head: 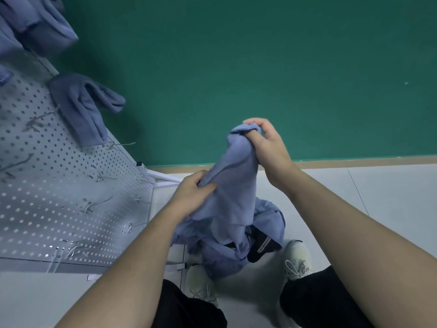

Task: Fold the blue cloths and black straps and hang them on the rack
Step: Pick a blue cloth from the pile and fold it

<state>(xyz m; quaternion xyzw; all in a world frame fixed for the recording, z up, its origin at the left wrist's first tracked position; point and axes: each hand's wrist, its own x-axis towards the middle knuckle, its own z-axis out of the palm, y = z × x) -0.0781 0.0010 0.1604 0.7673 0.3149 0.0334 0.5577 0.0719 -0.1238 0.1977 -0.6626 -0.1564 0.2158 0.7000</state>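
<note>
Green wall (260, 67), hands (236, 166) gripping blue cloth (233, 185)

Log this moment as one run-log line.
left hand: grips blue cloth | right hand: grips its top | pile: floor | rack: left
</note>
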